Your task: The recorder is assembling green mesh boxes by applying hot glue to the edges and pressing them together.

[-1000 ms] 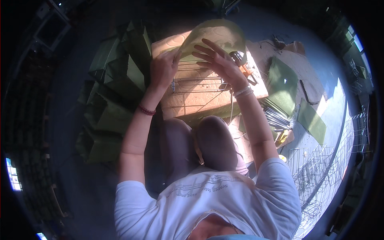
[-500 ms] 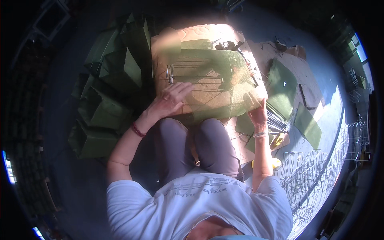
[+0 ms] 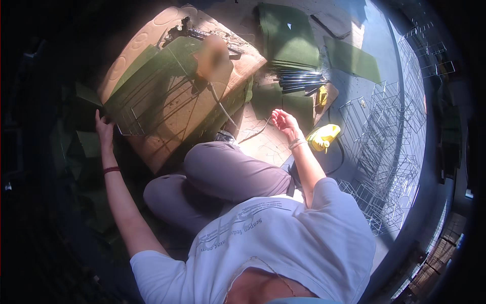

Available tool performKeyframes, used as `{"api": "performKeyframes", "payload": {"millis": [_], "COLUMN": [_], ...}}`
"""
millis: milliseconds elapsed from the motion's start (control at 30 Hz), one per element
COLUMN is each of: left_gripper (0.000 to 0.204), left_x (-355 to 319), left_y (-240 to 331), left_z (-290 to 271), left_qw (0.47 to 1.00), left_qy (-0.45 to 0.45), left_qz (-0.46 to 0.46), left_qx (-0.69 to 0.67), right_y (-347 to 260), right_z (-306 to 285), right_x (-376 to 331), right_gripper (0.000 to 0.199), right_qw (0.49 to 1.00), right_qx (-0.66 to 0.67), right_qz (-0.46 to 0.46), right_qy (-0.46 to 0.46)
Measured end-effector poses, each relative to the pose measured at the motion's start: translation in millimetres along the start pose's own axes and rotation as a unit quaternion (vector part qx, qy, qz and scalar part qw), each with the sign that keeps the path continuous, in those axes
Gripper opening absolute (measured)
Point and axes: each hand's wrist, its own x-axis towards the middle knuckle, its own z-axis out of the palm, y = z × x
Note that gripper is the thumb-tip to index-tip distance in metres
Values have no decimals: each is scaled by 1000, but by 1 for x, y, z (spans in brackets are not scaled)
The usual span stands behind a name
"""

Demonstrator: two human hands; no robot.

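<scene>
A green see-through sheet (image 3: 152,81) lies over a tan cardboard-like work surface (image 3: 164,147), with a thin wire frame (image 3: 130,121) on it. My left hand (image 3: 105,130) is at the surface's left corner, index finger stretched out and the other fingers partly bent; nothing shows in it. To the right of the work surface, my right hand (image 3: 286,123) hovers with loosely curled fingers, apart and holding nothing I can see. It is nearest a bundle of thin metal rods (image 3: 301,81) and green sheet pieces (image 3: 297,110).
Green box-shaped pieces (image 3: 88,144) stand in shadow at the left. A yellow object (image 3: 324,137) lies right of my right wrist. Wire frames (image 3: 387,121) cover the floor at the right. Larger green sheets (image 3: 288,35) lie at the back. A cable (image 3: 220,104) hangs by the work surface.
The view has swung to the right. My left hand has gone from the wire frame to the surface's left corner. My right hand has let go of the sheet's right edge and moved away from it.
</scene>
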Motion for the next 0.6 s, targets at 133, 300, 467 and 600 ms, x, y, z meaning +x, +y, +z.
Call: {"api": "performKeyframes", "payload": {"millis": [133,300,467,600], "left_gripper": [39,21,13,16], "left_x": [5,-12,-30,-40], "left_y": [-16,1,8,22], "left_z": [-2,6,-4,3], "left_qw": [999,999,998,998], "left_qy": [35,38,41,25], "left_qz": [-6,-19,-37,-15], "left_qx": [-13,-30,-27,-55], "right_y": [-14,-79,-56,19], "right_z": [36,183,445,576], "right_x": [0,-18,-52,83], "right_gripper": [15,18,21,19], "right_qw": [998,960,696,252], "right_qx": [9,-6,-414,-841], "right_qz": [-43,-168,-364,-386], "right_qy": [-38,-223,-459,-284]}}
